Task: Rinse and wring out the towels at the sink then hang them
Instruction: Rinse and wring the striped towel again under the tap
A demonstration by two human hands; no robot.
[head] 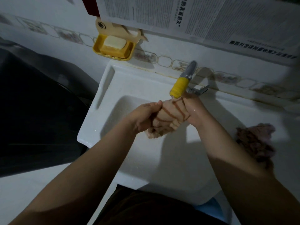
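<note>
A pale pink towel with brown stripes [168,116] is bunched into a thick roll over the white sink basin [123,104]. My left hand [144,116] grips its lower left part. My right hand [193,109] grips its upper right end, just under the yellow-tipped tap [179,86]. A thin stream of water falls from the tap onto the towel. A second, darker pink towel [254,142] lies crumpled on the sink's right ledge, partly behind my right forearm.
A yellow soap dish with a soap bar [114,46] hangs on the tiled wall above the sink's left corner. Newspaper sheets [203,17] cover the wall above. A dark appliance [32,111] stands at the left. A blue object [211,208] shows below the sink.
</note>
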